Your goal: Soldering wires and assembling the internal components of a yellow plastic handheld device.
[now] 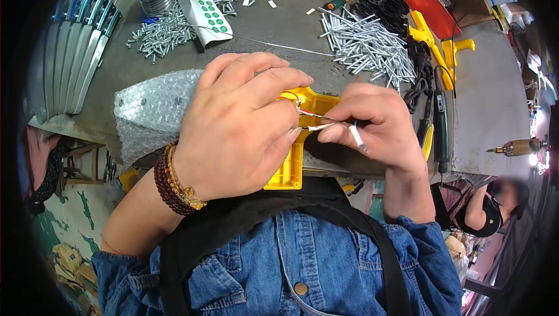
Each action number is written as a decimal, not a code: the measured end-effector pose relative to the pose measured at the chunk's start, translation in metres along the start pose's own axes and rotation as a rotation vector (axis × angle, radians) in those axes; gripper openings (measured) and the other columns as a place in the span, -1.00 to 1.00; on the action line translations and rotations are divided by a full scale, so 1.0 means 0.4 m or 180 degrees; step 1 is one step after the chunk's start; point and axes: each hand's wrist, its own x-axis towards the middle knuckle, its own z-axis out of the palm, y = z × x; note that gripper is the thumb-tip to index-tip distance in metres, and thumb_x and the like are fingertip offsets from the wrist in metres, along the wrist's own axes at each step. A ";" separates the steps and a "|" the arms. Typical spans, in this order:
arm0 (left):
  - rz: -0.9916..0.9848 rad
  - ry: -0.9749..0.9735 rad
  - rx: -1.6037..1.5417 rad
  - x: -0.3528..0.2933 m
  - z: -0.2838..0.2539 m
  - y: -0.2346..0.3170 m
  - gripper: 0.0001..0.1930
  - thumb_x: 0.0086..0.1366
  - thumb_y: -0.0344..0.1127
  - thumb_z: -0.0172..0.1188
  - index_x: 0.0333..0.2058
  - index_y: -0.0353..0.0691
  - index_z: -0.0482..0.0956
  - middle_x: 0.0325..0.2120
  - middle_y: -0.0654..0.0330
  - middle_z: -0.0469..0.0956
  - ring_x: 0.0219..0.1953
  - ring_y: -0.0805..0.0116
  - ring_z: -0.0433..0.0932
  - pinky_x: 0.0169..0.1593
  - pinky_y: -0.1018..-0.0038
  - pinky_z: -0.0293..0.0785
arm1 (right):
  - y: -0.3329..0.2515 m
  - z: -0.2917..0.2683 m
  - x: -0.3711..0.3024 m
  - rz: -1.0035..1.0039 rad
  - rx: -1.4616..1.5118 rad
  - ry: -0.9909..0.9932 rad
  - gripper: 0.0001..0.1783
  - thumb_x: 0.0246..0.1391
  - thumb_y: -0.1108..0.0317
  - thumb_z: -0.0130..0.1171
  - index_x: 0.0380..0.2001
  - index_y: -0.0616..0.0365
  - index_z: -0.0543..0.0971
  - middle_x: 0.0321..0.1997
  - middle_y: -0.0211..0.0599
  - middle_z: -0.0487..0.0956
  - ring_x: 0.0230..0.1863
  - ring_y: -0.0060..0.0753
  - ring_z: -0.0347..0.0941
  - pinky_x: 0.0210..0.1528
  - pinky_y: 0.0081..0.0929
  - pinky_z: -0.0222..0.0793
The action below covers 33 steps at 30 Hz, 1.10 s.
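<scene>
My left hand is curled over a yellow plastic housing near the table's front edge, its fingers bent and its thumb against the part. Thin wires run out from under the left fingertips across the housing. My right hand pinches the wire ends between thumb and forefinger, just right of the housing. A short white sleeve sticks out from between the right fingers. Much of the housing's upper left is hidden under my left hand.
Bubble wrap lies left of my left hand. Beyond are screws, a wire spool, a green-dotted sticker sheet and long metal rods. A black power screwdriver lies at right. Another person sits farther right.
</scene>
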 end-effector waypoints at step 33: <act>-0.0026 -0.0031 0.0057 0.000 0.000 0.002 -0.84 -0.02 -0.33 0.33 -0.48 -0.19 0.52 -0.01 0.16 0.56 0.07 0.01 0.47 0.12 0.07 0.29 | 0.000 -0.001 -0.006 0.0295 0.0149 -0.0101 -0.82 -0.03 0.34 0.42 -0.36 0.18 0.69 -0.55 -0.28 0.56 -0.57 -0.38 0.46 -0.49 -0.49 0.34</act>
